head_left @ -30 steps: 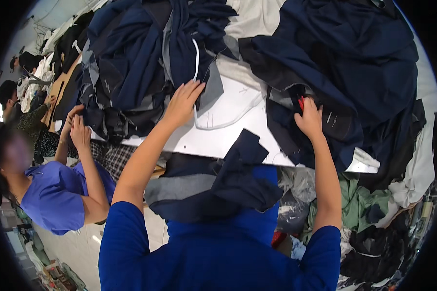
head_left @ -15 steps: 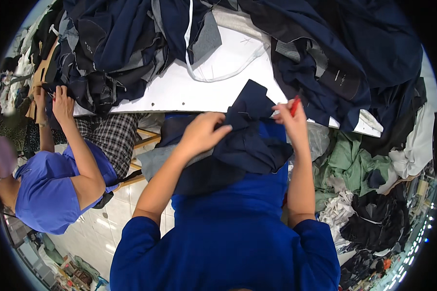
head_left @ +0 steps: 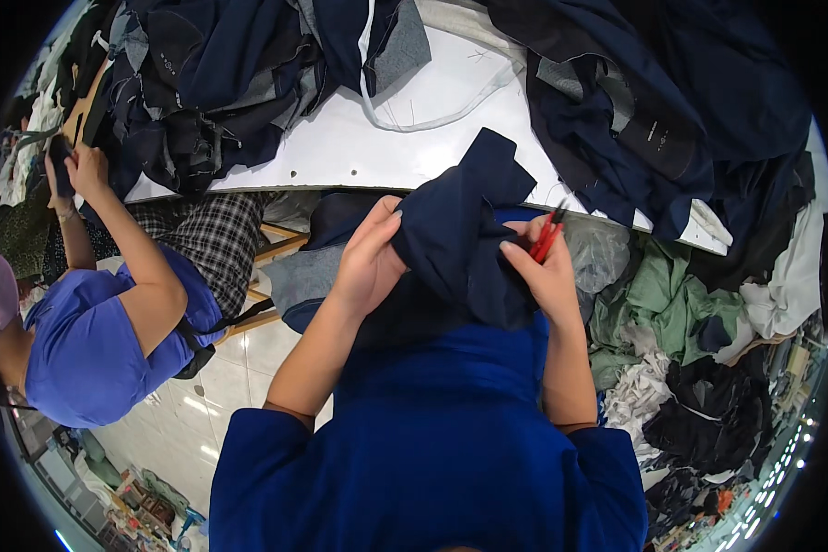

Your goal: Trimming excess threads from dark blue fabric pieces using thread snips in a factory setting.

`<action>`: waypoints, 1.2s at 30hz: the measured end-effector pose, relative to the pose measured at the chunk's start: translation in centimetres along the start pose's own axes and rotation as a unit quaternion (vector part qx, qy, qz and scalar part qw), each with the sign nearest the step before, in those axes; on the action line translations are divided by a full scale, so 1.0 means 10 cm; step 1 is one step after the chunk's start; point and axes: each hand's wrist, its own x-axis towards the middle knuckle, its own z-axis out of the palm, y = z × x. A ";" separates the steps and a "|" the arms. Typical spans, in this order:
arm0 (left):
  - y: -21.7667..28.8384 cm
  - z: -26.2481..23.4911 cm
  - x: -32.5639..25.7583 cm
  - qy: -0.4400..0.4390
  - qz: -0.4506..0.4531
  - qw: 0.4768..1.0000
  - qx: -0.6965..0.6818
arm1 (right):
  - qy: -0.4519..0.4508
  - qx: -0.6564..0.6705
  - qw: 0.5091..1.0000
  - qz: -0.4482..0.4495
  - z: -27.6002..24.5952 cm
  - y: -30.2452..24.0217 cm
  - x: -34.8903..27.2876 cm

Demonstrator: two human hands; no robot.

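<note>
Left hand [head_left: 370,262]: centre of the frame, fingers curled over the left fold of a dark navy garment piece [head_left: 465,230].
Right hand [head_left: 545,271]: right of centre, gripping the same cloth while pinching small red-handled snips [head_left: 545,237].
Garment piece: bunched between both hands, held at the near edge of the white surface [head_left: 340,147].
Surface: heaped with dark clothing [head_left: 202,83] at upper left and upper right.
Co-worker: person in a blue top [head_left: 92,340], left edge of the frame, hand [head_left: 87,170] raised to the pile.
Floor: mixed green and white scraps [head_left: 653,331], right.
</note>
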 end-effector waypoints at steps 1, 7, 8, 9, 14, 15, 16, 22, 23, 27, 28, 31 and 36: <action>0.03 0.03 0.02 -0.025 -0.002 0.999 -0.029 | 0.039 0.054 0.997 0.048 0.03 -0.07 -0.03; 0.09 0.12 0.15 0.170 0.098 0.973 0.124 | 0.122 0.142 0.982 -0.035 -0.04 -0.07 0.10; -0.02 0.06 0.22 0.222 0.193 0.934 0.205 | 0.122 0.141 0.982 -0.035 -0.05 -0.05 0.08; -0.13 -0.01 0.20 0.211 0.212 0.910 0.286 | 0.134 0.188 0.973 0.007 -0.07 -0.04 0.09; -0.58 0.00 0.07 0.017 0.184 0.743 0.643 | 0.143 0.270 0.950 0.063 0.02 -0.06 0.03; -0.73 0.00 0.09 0.031 0.165 0.764 0.623 | 0.141 0.268 0.951 0.062 0.02 -0.06 0.01; -0.80 0.02 0.12 0.042 0.147 0.783 0.602 | 0.132 0.279 0.950 0.054 0.01 -0.04 0.00; -0.74 0.14 0.10 0.012 -0.017 0.961 0.275 | 0.114 0.251 0.961 0.026 0.08 -0.14 0.00; -0.66 0.20 0.09 0.054 0.010 0.970 0.236 | 0.115 0.244 0.963 0.028 0.04 -0.12 0.01; -0.05 0.23 0.04 0.159 0.058 0.984 0.049 | 0.179 0.173 0.968 0.042 -0.13 -0.13 0.00; 0.11 0.45 0.09 0.277 0.100 0.954 0.060 | 0.197 0.200 0.959 0.030 -0.21 -0.09 -0.05; 0.49 0.47 -0.02 0.083 0.125 0.946 0.288 | 0.205 0.236 0.950 0.006 -0.26 -0.10 -0.16; 0.29 0.67 -0.03 -0.127 0.067 0.826 0.546 | 0.037 0.231 0.966 -0.107 -0.11 -0.21 -0.21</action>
